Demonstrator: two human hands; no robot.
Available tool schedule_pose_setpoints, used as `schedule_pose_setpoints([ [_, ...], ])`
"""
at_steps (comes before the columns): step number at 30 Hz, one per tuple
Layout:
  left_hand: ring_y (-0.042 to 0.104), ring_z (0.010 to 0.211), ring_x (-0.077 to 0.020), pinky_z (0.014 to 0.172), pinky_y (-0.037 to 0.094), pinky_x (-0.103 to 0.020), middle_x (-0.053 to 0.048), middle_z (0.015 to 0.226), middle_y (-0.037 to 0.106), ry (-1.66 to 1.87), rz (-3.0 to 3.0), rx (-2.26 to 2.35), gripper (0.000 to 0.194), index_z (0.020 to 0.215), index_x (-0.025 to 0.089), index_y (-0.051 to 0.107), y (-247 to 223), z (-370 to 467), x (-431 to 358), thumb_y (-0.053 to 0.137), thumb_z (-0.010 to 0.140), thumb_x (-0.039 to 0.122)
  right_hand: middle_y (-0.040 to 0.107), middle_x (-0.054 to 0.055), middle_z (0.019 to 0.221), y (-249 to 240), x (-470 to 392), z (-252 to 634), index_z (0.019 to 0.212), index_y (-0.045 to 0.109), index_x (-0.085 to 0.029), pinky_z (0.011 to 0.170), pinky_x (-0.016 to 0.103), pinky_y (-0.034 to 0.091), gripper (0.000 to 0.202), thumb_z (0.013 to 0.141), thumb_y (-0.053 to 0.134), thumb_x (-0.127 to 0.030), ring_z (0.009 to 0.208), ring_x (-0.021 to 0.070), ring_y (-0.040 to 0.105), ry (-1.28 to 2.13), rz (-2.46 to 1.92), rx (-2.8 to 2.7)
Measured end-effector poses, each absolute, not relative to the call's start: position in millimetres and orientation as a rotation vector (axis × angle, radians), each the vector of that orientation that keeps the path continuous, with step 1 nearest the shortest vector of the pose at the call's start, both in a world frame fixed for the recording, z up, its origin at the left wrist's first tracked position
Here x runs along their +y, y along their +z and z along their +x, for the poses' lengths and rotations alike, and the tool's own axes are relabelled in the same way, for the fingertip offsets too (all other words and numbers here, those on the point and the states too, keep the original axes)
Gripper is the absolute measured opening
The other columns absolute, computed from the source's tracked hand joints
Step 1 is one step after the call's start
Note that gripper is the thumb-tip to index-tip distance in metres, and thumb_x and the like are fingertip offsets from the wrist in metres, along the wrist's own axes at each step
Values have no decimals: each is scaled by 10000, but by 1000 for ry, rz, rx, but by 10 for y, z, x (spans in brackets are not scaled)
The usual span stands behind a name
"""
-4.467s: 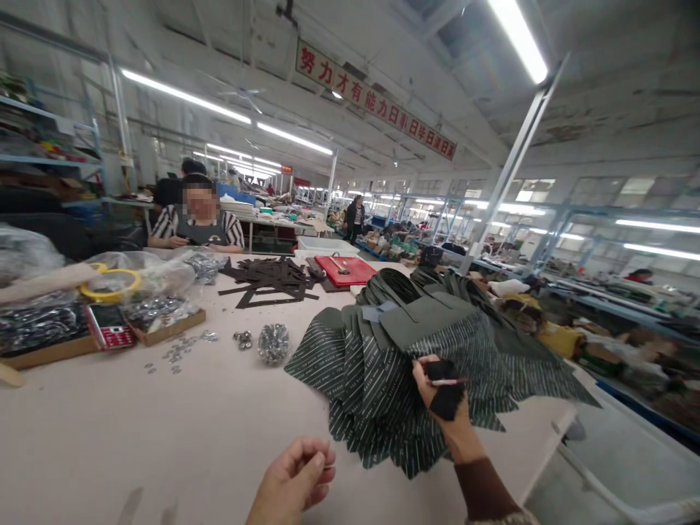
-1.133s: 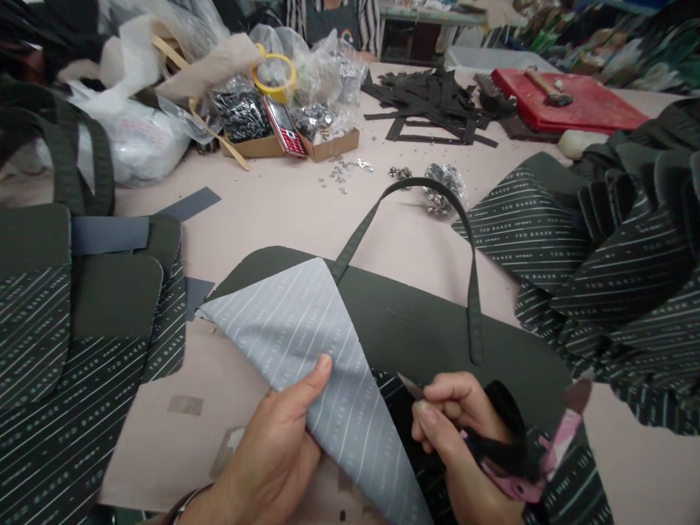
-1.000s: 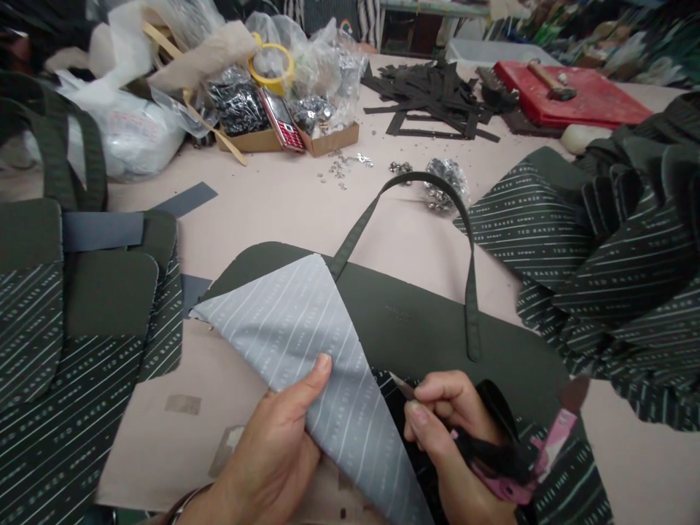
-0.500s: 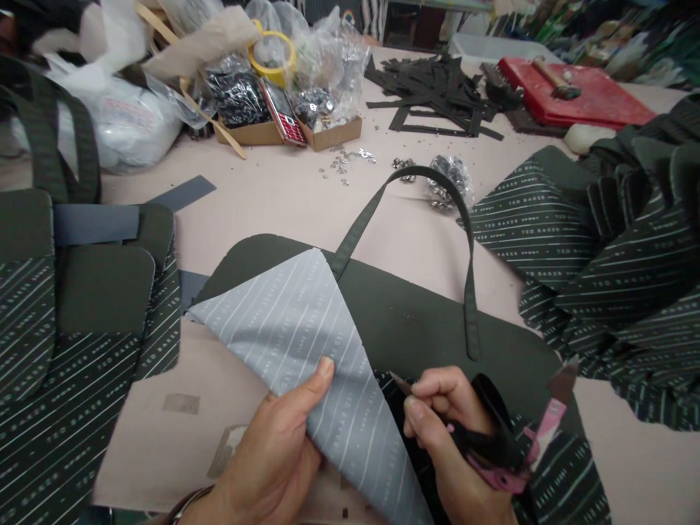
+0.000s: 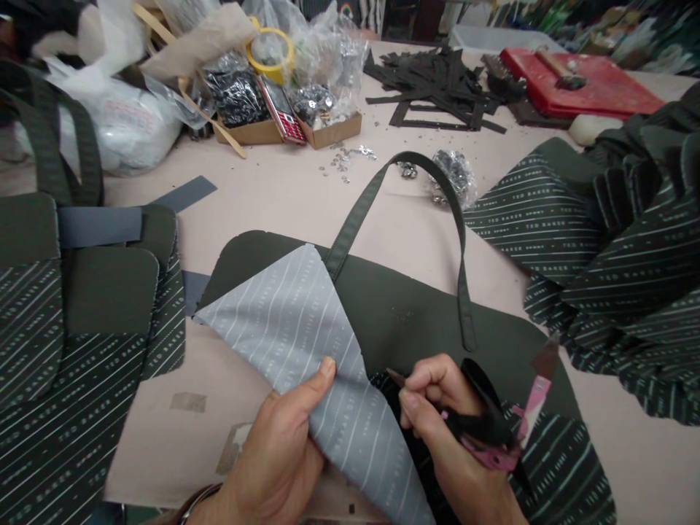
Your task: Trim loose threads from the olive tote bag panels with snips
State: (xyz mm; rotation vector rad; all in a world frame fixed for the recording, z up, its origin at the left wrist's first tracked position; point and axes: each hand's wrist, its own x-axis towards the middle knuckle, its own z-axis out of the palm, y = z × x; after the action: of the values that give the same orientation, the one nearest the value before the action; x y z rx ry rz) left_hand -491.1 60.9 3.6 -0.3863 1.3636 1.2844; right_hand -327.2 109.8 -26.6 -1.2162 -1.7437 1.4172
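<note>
My left hand [image 5: 289, 430] grips a panel folded over to its grey, white-striped reverse [image 5: 298, 321], its thumb on top and its fingers underneath. Beneath the flap lies the panel's dark green face [image 5: 405, 299], with a strap handle [image 5: 458, 219] arching up from its upper edge. My right hand [image 5: 445, 423] is closed around a pink-and-black bladed tool [image 5: 500, 456]; its exact kind is unclear. A dark pointed tip [image 5: 394, 376] sticks out of the pinched thumb and finger, beside the flap's edge. Another blade juts up to the right of the hand.
Striped dark panels lie at left [image 5: 92, 379] and in a pile [image 5: 628, 270] at right. Behind are small metal pieces [image 5: 344, 162], a bagged bunch of metal parts [image 5: 451, 179], black strips [image 5: 432, 84], a red phone [image 5: 281, 109], yellow tape [image 5: 289, 55] and a hammer [image 5: 561, 69] on a red slab [image 5: 607, 87].
The dark panel and its handle have shifted slightly left and up in view. My right hand has moved a little the same way with the tool; my left hand keeps its hold.
</note>
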Motion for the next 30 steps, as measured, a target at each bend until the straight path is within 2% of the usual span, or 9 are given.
schedule_pose_setpoints([
  [4, 731, 892, -227, 820, 618, -299, -90, 897, 764, 1302, -415, 1370, 80, 891, 107, 743, 55, -4911, 631, 693, 880, 169, 558, -61, 648, -305, 1096, -3245, 907, 527, -255, 525, 179, 418, 73, 976, 538, -236, 574, 112, 563, 1500, -1176, -1599],
  [8, 732, 902, -224, 828, 619, -288, -80, 863, 758, 1323, -459, 1388, 101, 798, 122, 710, 80, -4916, 655, 674, 888, 145, 566, -69, 606, -356, 1088, -3189, 892, 515, -256, 472, 144, 396, 98, 965, 570, -220, 510, 96, 539, 1589, -1108, -1385],
  [14, 732, 930, -234, 824, 629, -292, -77, 868, 755, 1332, -461, 1406, 73, 837, 134, 715, 81, -4921, 647, 665, 889, 137, 570, -66, 620, -366, 1074, -3146, 892, 522, -258, 475, 132, 403, 99, 958, 553, -191, 515, 91, 535, 1532, -1135, -1475],
  [23, 730, 926, -235, 811, 630, -289, -77, 898, 762, 1326, -472, 1345, 93, 788, 145, 704, 33, -4927, 641, 686, 878, 157, 571, -74, 630, -340, 1103, -3159, 898, 518, -263, 493, 150, 423, 111, 959, 534, -172, 537, 100, 577, 1498, -1150, -1597],
  [30, 729, 870, -214, 804, 620, -284, -55, 822, 749, 1315, -439, 1374, 89, 778, 144, 697, 23, -4919, 588, 702, 867, 148, 534, -65, 664, -255, 1156, -3263, 857, 525, -259, 525, 194, 411, 130, 980, 496, -231, 574, 110, 547, 1455, -1185, -1723],
])
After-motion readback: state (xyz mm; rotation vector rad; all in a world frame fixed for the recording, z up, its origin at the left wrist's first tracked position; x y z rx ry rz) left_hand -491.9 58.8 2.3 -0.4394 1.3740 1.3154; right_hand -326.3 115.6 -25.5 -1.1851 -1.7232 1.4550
